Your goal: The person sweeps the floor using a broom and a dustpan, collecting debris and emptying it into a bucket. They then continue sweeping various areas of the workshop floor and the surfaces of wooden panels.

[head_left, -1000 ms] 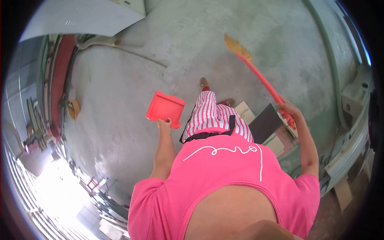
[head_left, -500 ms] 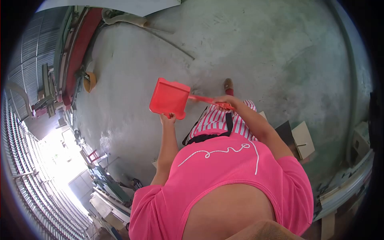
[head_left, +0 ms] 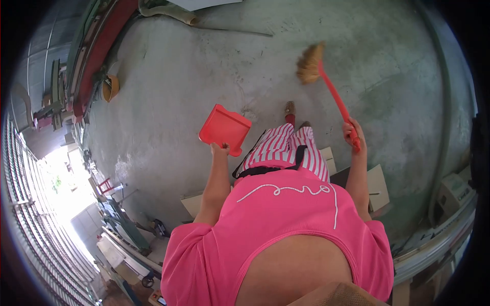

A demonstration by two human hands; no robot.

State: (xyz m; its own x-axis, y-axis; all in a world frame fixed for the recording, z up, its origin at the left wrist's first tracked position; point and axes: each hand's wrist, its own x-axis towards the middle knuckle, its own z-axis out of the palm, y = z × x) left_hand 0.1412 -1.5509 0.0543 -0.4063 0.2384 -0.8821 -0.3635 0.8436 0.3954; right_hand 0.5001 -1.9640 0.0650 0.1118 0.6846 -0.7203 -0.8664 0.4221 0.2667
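A red dustpan (head_left: 227, 127) is raised in front of me to the left, and my left hand (head_left: 220, 149) grips its near edge with fingers closed. My right hand (head_left: 353, 133) is wrapped round the red handle of a hand broom (head_left: 337, 94), out to the right of my legs. Straw-coloured bristles fan out at the broom's far end and look slightly blurred. Dustpan and broom are well apart. Beneath them lies the grey concrete floor (head_left: 204, 71), with a small patch of debris (head_left: 249, 113) just beyond the dustpan.
A yellow-orange container (head_left: 110, 88) stands at the left, beside a long red machine beam (head_left: 104, 46). A hose (head_left: 168, 14) and a thin rod (head_left: 235, 31) lie at the back. Pale boards (head_left: 377, 188) are by my right side. Machinery (head_left: 125, 229) lines the lower left.
My right hand has swung the broom from beside the dustpan out to the right, bringing its bristles into view. My left hand and the dustpan have shifted slightly right and tilted.
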